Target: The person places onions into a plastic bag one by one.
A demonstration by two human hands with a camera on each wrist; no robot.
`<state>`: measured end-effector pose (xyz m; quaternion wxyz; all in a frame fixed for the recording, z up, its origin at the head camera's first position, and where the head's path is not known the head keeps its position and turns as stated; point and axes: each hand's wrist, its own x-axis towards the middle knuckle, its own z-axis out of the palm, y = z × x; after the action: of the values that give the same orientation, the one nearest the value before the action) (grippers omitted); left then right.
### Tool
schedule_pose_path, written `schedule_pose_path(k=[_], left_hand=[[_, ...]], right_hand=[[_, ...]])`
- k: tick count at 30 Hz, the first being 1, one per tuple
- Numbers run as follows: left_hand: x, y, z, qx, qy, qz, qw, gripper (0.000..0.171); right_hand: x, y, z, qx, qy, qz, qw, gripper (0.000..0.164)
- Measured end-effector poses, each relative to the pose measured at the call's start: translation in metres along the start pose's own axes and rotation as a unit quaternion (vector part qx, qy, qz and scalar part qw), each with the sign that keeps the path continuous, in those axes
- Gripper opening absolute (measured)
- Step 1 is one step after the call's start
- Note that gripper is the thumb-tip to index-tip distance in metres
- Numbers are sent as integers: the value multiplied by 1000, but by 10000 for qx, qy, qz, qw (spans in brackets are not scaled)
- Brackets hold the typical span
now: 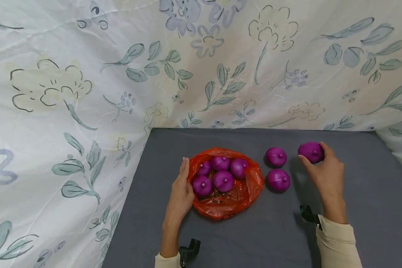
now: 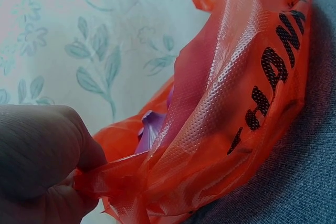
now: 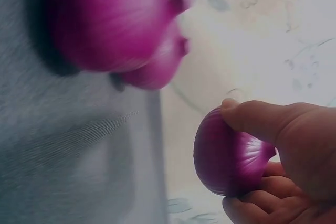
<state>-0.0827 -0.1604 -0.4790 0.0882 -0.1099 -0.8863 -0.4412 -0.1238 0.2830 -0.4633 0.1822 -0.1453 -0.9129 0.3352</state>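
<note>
An orange-red plastic bag (image 1: 221, 209) lies spread wide on the table, with several purple onions (image 1: 223, 181) inside. At the bag's left side is my left hand (image 1: 179, 197); in the left wrist view, its thumb and fingers pinch the bag's rim (image 2: 118, 174). Dark printed letters show on the bag's outer side there. My right hand (image 1: 329, 178) grips a single onion (image 1: 309, 152) between thumb and fingers, off to the right of the bag. Between bag and right hand rest two more onions, a far one (image 1: 276, 156) and a near one (image 1: 278, 180).
A dark grey cloth (image 1: 248, 242) covers the table. Behind it and along both sides hangs a pale floral curtain (image 1: 201, 89). Small black mounts sit at each wrist, one by the left (image 1: 190, 250) and one by the right (image 1: 309, 214).
</note>
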Motion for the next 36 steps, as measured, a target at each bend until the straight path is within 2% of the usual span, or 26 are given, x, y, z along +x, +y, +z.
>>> schedule_pose_path(k=[6,12,18,27,36], left_hand=[[0,0,0,13,-38,-48,10000,84],[0,1,1,5,-70,-65,10000,84],[1,3,1,-7,-83,-54,10000,85],[1,4,2,-63,-76,-101,9999,87],[0,5,2,-47,-60,-96,9999,87]], right_hand=[[-4,-22,-11,124,227,-225,9994,84],[-13,-45,-20,316,250,-574,9975,84],[-21,-68,-23,760,-127,-845,9934,88],[-34,-95,-20,1028,-535,-1263,9852,87],[-51,-123,-9,1201,-1020,-1811,9708,87]])
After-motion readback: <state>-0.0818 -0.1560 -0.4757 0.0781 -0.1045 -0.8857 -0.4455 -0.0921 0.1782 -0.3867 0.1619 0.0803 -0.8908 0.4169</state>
